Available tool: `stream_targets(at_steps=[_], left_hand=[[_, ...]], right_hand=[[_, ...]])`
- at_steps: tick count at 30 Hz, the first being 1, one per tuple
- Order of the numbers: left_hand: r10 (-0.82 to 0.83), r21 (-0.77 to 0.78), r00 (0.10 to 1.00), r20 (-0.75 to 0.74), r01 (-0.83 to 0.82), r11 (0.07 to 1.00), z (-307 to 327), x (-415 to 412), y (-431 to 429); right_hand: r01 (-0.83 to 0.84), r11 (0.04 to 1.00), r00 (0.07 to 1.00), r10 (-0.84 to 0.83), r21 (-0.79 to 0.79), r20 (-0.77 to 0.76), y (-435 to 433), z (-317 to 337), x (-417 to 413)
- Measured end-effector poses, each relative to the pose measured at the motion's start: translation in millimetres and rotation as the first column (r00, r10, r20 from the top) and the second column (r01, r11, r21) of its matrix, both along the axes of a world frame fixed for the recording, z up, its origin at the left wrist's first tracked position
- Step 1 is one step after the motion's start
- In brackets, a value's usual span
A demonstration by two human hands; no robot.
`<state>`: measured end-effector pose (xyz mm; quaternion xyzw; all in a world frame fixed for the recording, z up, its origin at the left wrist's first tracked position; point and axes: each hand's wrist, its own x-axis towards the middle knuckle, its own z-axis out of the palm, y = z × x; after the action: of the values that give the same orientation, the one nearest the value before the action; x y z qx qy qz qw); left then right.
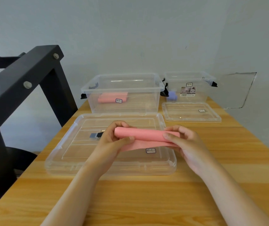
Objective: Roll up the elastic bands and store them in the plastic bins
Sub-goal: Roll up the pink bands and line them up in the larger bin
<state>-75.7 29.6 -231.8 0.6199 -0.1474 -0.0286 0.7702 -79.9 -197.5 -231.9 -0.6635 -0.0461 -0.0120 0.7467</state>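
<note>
While the pink elastic band (145,136) hangs above the large clear lid (75,162) on the desk (130,201), its long axis runs left to right. It looks smooth and matte (mostly rolled, one flap loose underneath). The left hand (112,141) and right hand (184,141) curl their fingers (171,137) round its ends.

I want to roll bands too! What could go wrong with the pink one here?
The band has a loose flap; if the left hand or right hand eases its grip, it may unroll. It could also land in the small bin with the purple roll, not the big bin with pink rolls.
</note>
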Motion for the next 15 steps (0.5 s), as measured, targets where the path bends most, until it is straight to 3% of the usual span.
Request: stream_targets(at_steps=[4,7,12,15], left_hand=[[0.031,-0.034,0.993,-0.111,-0.035,0.999,0.2,-0.2,-5.5],[0.095,0.009,0.99,-0.1,-0.095,0.995,0.5,0.2,-7.6],[0.236,-0.051,0.969,-0.071,-0.24,0.969,-0.2,3.0,-8.0],[0.231,-0.032,0.972,-0.04,-0.233,0.972,-3.0,3.9,-10.2]], right_hand=[[-0.005,1.0,0.995,0.004,0.011,0.098,0.1,1.5,-1.7],[-0.026,0.999,0.992,0.023,0.023,0.12,2.4,2.3,-3.7],[0.02,0.992,0.995,-0.032,0.124,0.092,3.2,0.8,-1.3],[0.038,0.99,0.996,-0.05,0.139,0.079,3.3,0.4,-1.1]])
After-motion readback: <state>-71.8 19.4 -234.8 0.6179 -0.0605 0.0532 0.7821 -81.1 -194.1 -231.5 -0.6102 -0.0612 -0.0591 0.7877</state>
